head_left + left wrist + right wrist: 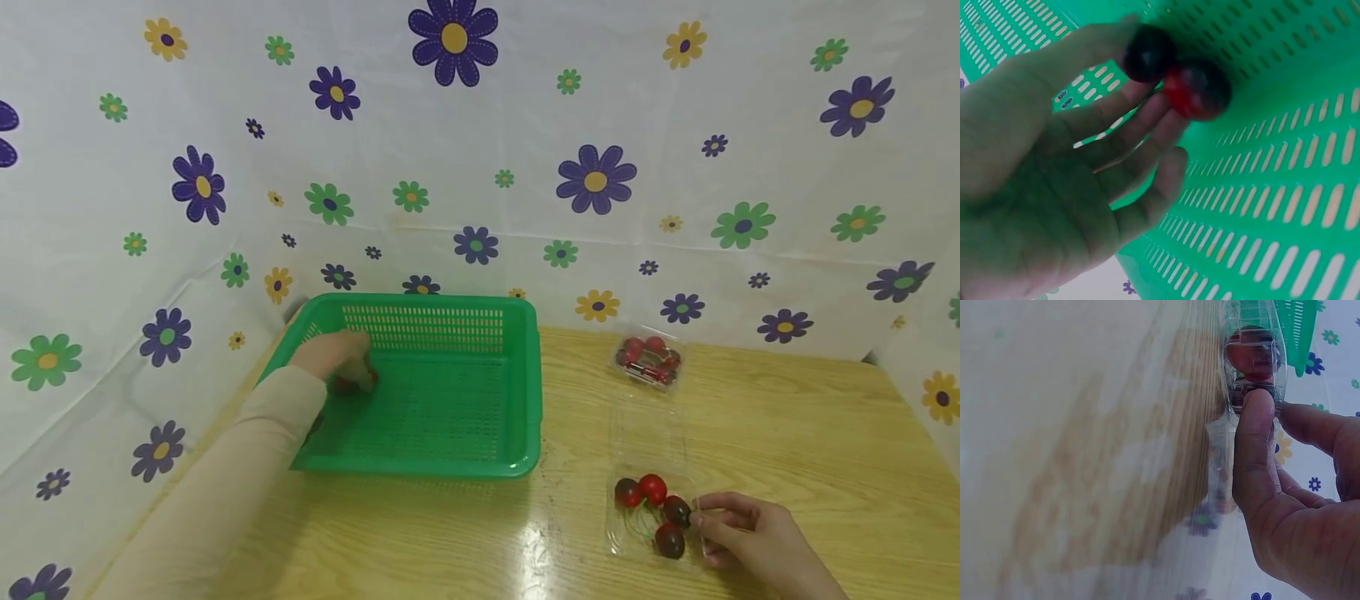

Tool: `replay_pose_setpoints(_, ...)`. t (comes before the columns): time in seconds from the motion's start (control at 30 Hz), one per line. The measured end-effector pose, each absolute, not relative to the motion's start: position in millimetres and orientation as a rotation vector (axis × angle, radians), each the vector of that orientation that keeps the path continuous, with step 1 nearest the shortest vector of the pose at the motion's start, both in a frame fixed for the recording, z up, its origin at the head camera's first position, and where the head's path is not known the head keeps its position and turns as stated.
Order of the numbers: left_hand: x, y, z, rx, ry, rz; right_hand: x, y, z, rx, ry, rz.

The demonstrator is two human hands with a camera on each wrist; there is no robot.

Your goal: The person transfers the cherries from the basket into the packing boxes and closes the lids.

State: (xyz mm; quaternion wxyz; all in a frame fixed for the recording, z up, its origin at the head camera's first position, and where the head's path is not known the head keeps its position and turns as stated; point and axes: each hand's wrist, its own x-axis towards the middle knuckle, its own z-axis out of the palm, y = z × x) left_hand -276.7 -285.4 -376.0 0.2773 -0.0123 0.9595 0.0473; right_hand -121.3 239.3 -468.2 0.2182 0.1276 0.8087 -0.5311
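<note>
My left hand reaches down into the green plastic basket, near its left end. In the left wrist view, its thumb and fingertips pinch a dark cherry, with a red-and-black cherry right beside it against the fingertips. My right hand grips the right edge of a clear plastic box between thumb and fingers. Inside that box lie several red and dark cherries with green stems. The box's clear lid is folded back on the table, away from me.
Behind the lid stands a second clear box, closed over several cherries. Another dark item shows at the basket's left, partly behind my sleeve. Flower-print cloth hangs around the wooden table.
</note>
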Motion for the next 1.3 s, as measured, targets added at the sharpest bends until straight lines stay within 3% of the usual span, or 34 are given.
replay_pose_setpoints(1.3,-287,-310,-384,0.296,2.923,0.297,-122,242,-468,0.333,2.214,-1.487)
